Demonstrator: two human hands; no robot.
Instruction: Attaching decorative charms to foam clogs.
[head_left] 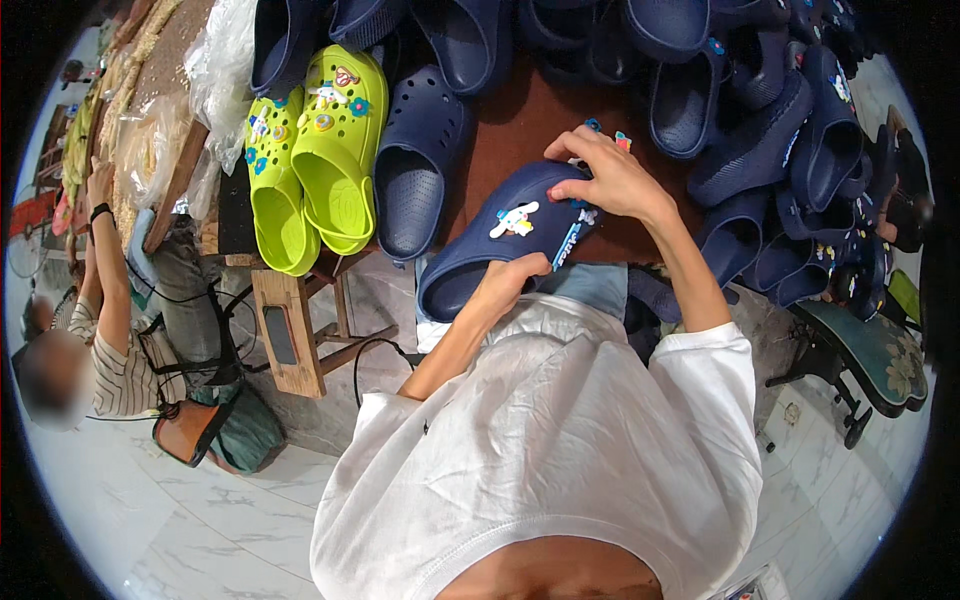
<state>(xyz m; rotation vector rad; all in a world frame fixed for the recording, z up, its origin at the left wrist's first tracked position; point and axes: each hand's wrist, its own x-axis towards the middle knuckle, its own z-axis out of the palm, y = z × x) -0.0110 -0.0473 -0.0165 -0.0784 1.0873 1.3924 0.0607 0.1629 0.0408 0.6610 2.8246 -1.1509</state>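
A navy clog with vent holes lies tilted before me, just above my lap, its opening toward the lower left. On its top are a white cartoon charm and more small charms along the right side. My left hand reaches into the foot opening and grips the clog's upper, some fingers hidden inside. My right hand curves over the toe end, thumb and index fingertip against the clog; whether a small charm is between them I cannot make out. Just beyond this hand lie small colourful charms.
Green clogs with charms and a plain navy clog stand left on the brown tabletop. Navy clogs pile up at right. A wooden stool stands lower left; a person works at far left.
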